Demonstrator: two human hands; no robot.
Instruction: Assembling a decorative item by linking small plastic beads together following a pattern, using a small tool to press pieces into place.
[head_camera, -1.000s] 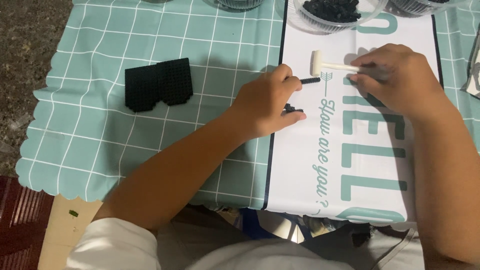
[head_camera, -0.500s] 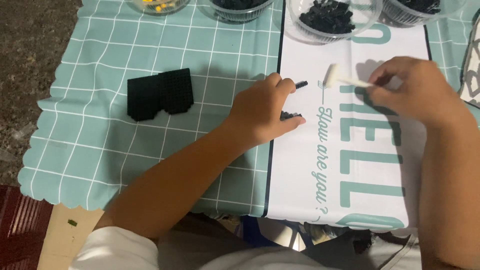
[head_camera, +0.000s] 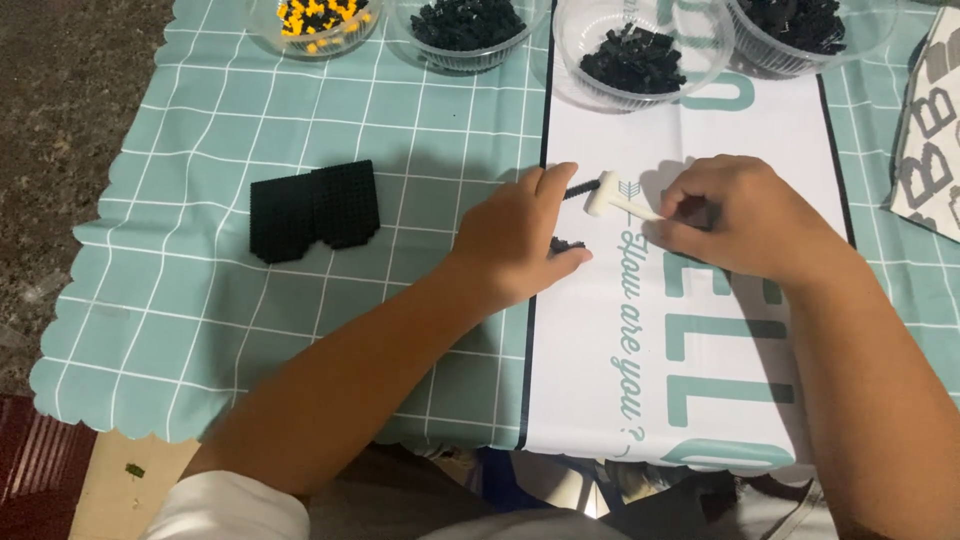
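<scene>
My left hand (head_camera: 515, 240) rests at the left edge of a white mat (head_camera: 700, 340) and pinches a small black brick assembly (head_camera: 567, 243), part of which sticks out by the thumb. My right hand (head_camera: 755, 220) grips the handle of a small white hammer (head_camera: 605, 195). The hammer's head sits right over the black strip near my left thumb. A flat black brick build (head_camera: 315, 208) lies apart on the teal checked cloth (head_camera: 200, 300), to the left of both hands.
Several clear bowls line the far edge: one with yellow and black bricks (head_camera: 318, 18), three with black bricks (head_camera: 468, 25) (head_camera: 637, 55) (head_camera: 800, 25). A patterned grey and white sheet (head_camera: 930, 140) lies at the right. The table's front edge runs close to my body.
The view has shifted so the bowls show more. My right hand has brought the hammer head down closer to the black piece held by my left hand.
</scene>
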